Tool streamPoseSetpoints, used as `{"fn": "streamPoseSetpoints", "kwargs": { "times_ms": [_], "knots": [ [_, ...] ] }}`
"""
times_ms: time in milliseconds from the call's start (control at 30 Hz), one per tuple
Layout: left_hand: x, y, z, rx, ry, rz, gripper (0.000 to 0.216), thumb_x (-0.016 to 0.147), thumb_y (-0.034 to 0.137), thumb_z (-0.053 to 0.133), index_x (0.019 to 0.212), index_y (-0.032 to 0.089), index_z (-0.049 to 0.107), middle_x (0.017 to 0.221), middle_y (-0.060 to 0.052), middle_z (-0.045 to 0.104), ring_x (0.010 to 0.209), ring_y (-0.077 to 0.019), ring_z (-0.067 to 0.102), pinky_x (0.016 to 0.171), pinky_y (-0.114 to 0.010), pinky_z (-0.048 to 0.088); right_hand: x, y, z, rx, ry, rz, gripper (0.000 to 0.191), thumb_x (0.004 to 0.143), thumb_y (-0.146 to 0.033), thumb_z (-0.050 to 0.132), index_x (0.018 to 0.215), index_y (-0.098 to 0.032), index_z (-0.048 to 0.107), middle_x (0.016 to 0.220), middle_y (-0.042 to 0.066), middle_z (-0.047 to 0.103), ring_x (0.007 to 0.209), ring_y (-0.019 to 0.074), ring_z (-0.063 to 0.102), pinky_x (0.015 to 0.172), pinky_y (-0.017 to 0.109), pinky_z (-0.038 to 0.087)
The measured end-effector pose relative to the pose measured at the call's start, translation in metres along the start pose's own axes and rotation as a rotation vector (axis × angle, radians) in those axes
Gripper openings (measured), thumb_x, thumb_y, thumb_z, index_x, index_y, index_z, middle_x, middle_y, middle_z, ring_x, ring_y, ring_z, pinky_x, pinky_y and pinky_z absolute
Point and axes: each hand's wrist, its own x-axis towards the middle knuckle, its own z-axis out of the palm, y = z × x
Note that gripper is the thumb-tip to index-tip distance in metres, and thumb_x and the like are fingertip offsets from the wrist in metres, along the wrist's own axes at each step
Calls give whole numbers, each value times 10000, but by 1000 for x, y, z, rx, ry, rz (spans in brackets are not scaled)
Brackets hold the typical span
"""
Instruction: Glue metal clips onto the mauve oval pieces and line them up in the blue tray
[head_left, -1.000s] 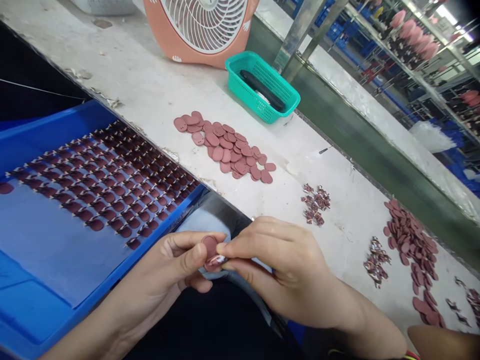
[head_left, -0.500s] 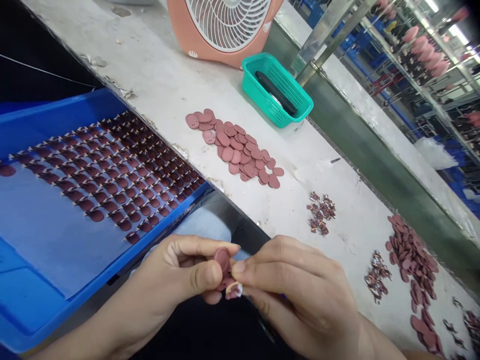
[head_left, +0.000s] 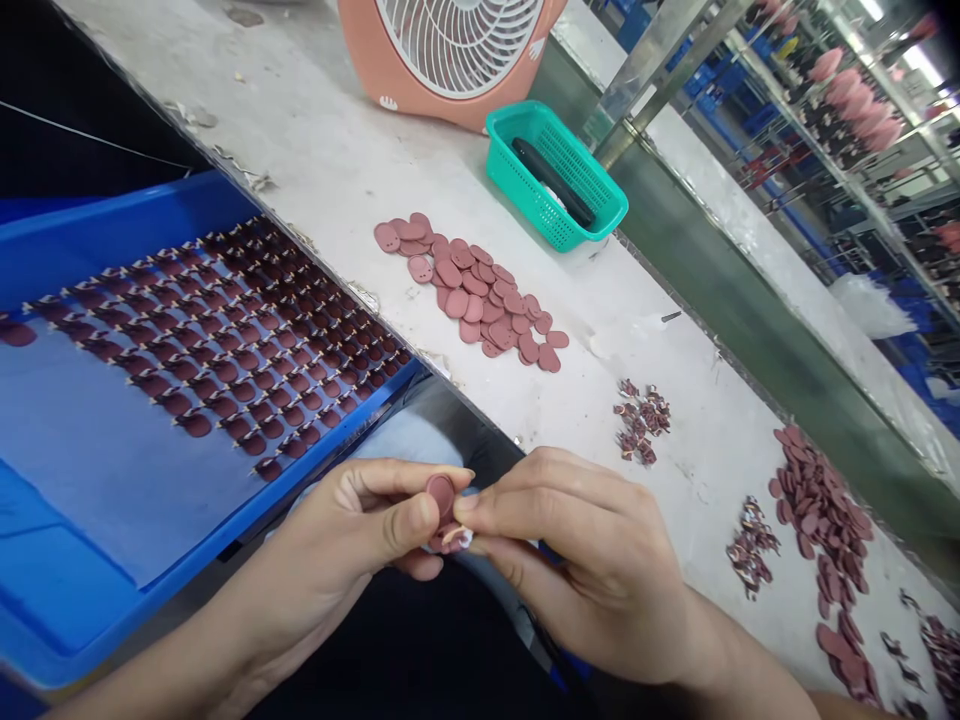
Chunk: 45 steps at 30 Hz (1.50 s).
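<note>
The left hand [head_left: 337, 530] pinches a mauve oval disc [head_left: 441, 497] between thumb and fingers, while the right hand [head_left: 585, 560] closes its fingertips on a small pale tab [head_left: 457, 539] at the disc's lower edge. Just left sits a blue tray [head_left: 150, 230] of rowed discs [head_left: 225, 370]; a loose disc pile [head_left: 472, 290] lies on the workbench [head_left: 300, 130] beyond.

Bright ceiling lights [head_left: 919, 65], soft shadows, warped edges
</note>
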Motion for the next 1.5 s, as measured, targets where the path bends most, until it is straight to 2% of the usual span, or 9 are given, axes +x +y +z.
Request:
{"fn": "streamPoseSetpoints", "kwargs": {
  "times_ms": [600, 667, 833, 1000, 1200, 1333, 1400, 1467, 1500],
  "knots": [
    [2, -5, -9, -50, -26, -34, 323, 651, 489, 895, 828, 224, 840, 730, -26, 734, 668, -100, 599, 539, -105, 502, 5, 1, 4, -38, -2, 3, 123, 916, -94, 666, 1026, -148, 679, 864, 59, 747, 765, 139, 694, 707, 249, 591],
    [4, -4, -10, -66, -47, -46, 320, 653, 495, 890, 809, 220, 837, 724, -22, 715, 652, -97, 594, 514, -109, 513, 6, 1, 3, -31, -24, 7, 159, 909, -98, 676, 1055, -159, 677, 884, 51, 748, 788, 134, 691, 732, 244, 586],
    [8, -7, -17, -165, -84, -95, 272, 675, 453, 889, 781, 210, 827, 675, 0, 649, 574, -75, 567, 467, -120, 535, 6, 2, 2, -8, 0, 88, 462, 823, -209, 794, 1249, -123, 637, 985, 66, 725, 799, 132, 646, 723, 239, 568],
    [10, -11, -26, -250, -130, -77, 268, 671, 439, 894, 818, 224, 831, 720, -14, 668, 649, -94, 612, 482, -118, 557, 7, 6, 11, 98, 10, 136, 241, 890, -184, 723, 1120, -111, 717, 864, 51, 697, 743, 104, 621, 597, 172, 517],
    [8, -8, -27, -197, -132, -59, 322, 641, 459, 906, 800, 191, 826, 701, -22, 662, 617, -93, 575, 461, -126, 559, 6, 11, 21, 154, -11, 165, 215, 902, -161, 706, 1116, -148, 724, 824, 26, 699, 729, 97, 627, 590, 171, 505],
    [8, -7, -31, -190, -134, -51, 450, 657, 538, 870, 958, 207, 822, 807, -60, 698, 718, -143, 633, 471, -152, 572, 6, 13, 27, 157, 6, 158, 213, 900, -156, 703, 1112, -172, 720, 838, 19, 702, 733, 97, 631, 591, 175, 516],
    [8, -10, -36, -184, -78, -5, 567, 664, 603, 835, 1081, 221, 792, 977, -96, 717, 831, -193, 665, 484, -184, 586, 6, 15, 34, 71, 64, 127, 193, 902, -161, 699, 1094, -165, 716, 825, 23, 695, 723, 105, 632, 609, 197, 534],
    [7, -15, -40, -159, 110, 112, 551, 656, 590, 847, 1068, 231, 778, 1014, -83, 706, 835, -197, 658, 489, -204, 587, 7, 19, 46, -81, 160, 85, 169, 904, -163, 693, 1072, -160, 710, 831, 36, 692, 722, 121, 639, 640, 232, 556],
    [6, -18, -42, -141, 228, 191, 485, 643, 552, 873, 994, 230, 779, 940, -58, 698, 780, -179, 640, 478, -201, 576, 8, 21, 53, -166, 215, 55, 160, 906, -159, 688, 1066, -160, 705, 832, 43, 692, 723, 131, 643, 651, 249, 563]
  ]
}}
